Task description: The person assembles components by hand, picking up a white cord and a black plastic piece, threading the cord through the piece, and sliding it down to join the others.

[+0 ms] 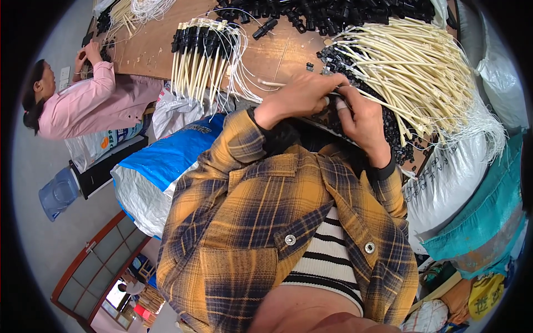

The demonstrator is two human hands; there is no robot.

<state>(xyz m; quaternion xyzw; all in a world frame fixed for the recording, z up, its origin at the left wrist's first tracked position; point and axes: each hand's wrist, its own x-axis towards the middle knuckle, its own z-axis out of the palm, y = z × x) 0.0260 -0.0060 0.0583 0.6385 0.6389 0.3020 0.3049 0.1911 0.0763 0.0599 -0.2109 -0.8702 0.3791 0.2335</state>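
My left hand (pixel 302 95) is closed at the near edge of the wooden table. A thin cream-coloured rod (pixel 270 84) pokes out beyond its knuckles, its other end covered by my fingers. Right beside it, my right hand (pixel 362 117) is closed with bent fingers, its fingertips meeting those of the left. What they pinch between them is hidden. Small black plastic pieces (pixel 395 129) lie around and under my right hand. A large pile of cream rods with white cords (pixel 413 69) spreads just past it.
Rods fitted with black sockets (pixel 202 47) lie bundled on the table (pixel 152 53) at the left. Black plastic fittings (pixel 333 14) are heaped at the far side. A co-worker in pink (pixel 91 105) sits at the far left. A blue sack (pixel 166 161) and white sacks (pixel 452 177) flank me.
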